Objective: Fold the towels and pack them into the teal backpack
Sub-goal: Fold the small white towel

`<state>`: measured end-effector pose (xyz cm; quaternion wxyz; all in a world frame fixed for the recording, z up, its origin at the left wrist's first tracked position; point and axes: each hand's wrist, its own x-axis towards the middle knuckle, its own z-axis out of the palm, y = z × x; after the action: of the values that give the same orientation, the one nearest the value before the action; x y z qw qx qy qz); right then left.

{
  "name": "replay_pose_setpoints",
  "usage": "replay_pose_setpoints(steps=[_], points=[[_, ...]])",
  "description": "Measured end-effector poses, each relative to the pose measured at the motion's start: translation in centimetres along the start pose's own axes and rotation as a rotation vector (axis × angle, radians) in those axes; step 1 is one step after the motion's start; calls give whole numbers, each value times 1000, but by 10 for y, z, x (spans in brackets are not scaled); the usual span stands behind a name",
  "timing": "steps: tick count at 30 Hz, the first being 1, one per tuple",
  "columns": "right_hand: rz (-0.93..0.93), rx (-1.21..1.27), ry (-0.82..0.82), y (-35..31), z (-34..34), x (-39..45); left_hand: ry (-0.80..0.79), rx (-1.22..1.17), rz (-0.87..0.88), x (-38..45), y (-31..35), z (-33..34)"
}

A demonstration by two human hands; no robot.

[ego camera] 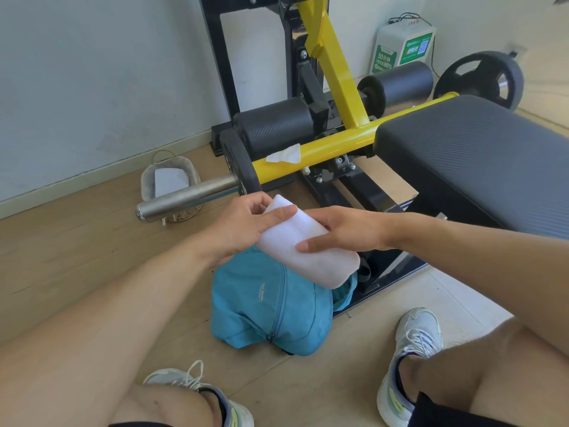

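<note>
Your knees and shoes (412, 359) frame the floor, and the teal backpack (264, 306) sits between your feet. Both hands hold one folded white towel (308, 245) just above it. Your left hand (243, 226) pinches the far end; your right hand (341, 229) grips the middle. Folding looks done, so packing comes next. Find the bag's opening and push the towel in. Another towel (171, 180) waits in the basket (147, 180).
</note>
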<state>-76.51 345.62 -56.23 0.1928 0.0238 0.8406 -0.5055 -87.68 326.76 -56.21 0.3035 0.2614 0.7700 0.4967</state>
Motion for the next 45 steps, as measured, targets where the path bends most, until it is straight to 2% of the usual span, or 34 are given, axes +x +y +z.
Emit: replay_pose_setpoints(steps=[6, 12, 16, 19, 23, 27, 32, 36, 45], points=[[146, 73, -118, 1, 5, -5, -32, -50, -21, 1, 1, -4], [150, 51, 22, 3, 1, 3, 119, -99, -91, 8, 2, 2], [98, -256, 179, -6, 4, 7, 187, 0, -65, 12, 5, 4], [74, -285, 247, -9, 6, 8, 281, 34, -38, 15, 9, 4], [67, -104, 167, -3, 5, 5, 299, 104, -7, 15, 5, 1], [-17, 57, 130, -4, 3, 1, 230, 70, 12, 12, 6, 0], [-79, 186, 58, -5, 5, -1, 237, 43, 22, 12, 6, -2], [-109, 289, 62, -10, 5, -1, 300, -33, 30, 12, 8, -1], [-39, 360, 108, -7, 6, 3, 414, 78, 58, 20, 11, 0]])
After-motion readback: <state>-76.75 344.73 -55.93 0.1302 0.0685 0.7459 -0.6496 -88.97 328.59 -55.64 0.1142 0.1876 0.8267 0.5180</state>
